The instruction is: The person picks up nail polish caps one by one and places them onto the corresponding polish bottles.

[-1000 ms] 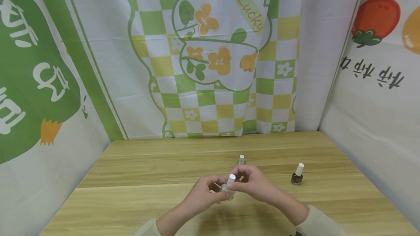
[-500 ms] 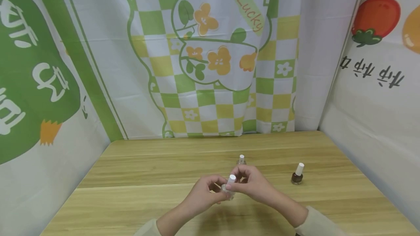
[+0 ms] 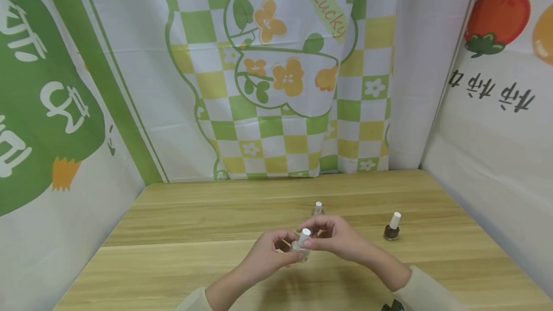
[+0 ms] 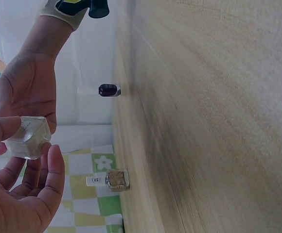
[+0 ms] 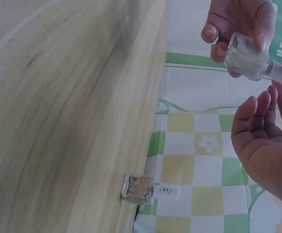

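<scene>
A clear glass nail polish bottle (image 3: 301, 252) with a pale filling and a white cap (image 3: 305, 235) is held above the table, tilted slightly. My left hand (image 3: 265, 258) grips the glass body between thumb and fingers. My right hand (image 3: 339, 239) pinches the white cap, as the right wrist view shows with the cap (image 5: 278, 74) between thumb and finger. Its other fingers are loosely bent. Behind the right hand, a second nail polish bottle (image 3: 318, 209) stands upright, partly hidden in the head view; its filling looks glittery beige in the left wrist view.
A dark nail polish bottle (image 3: 391, 231) with a white cap stands upright at the right on the wooden table (image 3: 194, 215). A patterned curtain (image 3: 276, 143) hangs behind the far edge, and printed cloths flank both sides. A dark object (image 3: 393, 305) shows near the right sleeve.
Both hands keep hold of the same bottle in nearly the same place. The right hand has shifted slightly to the right at the cap. The head view has tipped a little.
</scene>
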`<state>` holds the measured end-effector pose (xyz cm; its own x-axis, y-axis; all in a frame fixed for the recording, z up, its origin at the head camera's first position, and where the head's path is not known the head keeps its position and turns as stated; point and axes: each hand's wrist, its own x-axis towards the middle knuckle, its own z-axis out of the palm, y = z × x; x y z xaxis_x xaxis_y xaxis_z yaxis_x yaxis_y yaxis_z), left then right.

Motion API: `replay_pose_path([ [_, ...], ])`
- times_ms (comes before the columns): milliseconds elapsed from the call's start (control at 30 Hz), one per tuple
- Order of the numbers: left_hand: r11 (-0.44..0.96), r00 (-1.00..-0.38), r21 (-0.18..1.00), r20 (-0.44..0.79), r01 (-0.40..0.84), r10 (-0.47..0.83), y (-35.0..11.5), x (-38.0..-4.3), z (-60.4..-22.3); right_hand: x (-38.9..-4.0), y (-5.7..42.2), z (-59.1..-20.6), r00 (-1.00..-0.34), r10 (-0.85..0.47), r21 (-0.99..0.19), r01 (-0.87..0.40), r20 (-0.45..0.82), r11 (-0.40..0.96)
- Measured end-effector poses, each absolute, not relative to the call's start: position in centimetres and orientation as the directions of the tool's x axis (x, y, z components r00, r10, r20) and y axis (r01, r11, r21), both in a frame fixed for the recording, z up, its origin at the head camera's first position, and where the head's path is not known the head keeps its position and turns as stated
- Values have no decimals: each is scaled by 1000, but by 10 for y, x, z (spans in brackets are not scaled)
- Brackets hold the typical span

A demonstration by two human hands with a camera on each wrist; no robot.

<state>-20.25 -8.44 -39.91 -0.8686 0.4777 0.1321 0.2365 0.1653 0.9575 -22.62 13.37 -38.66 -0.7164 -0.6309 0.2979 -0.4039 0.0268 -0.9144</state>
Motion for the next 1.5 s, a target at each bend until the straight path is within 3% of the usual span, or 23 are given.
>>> replay_pose_path([
  [367, 157, -865, 959, 135, 237, 483, -84, -202, -397, -224, 132, -385, -685, -646, -907, -421, 335, -23],
  [633, 153, -866, 958, 141, 241, 480, -84, -202, -398, -221, 129, -387, -759, -589, -920, -386, 278, 64],
  [1233, 173, -872, 953, 143, 249, 467, -83, -201, -399, -214, 121, -387, -859, -464, -923, -335, 217, 188],
  [1500, 181, -874, 954, 131, 240, 467, -83, -200, -397, -217, 125, -387, -820, -508, -917, -377, 263, 133],
])
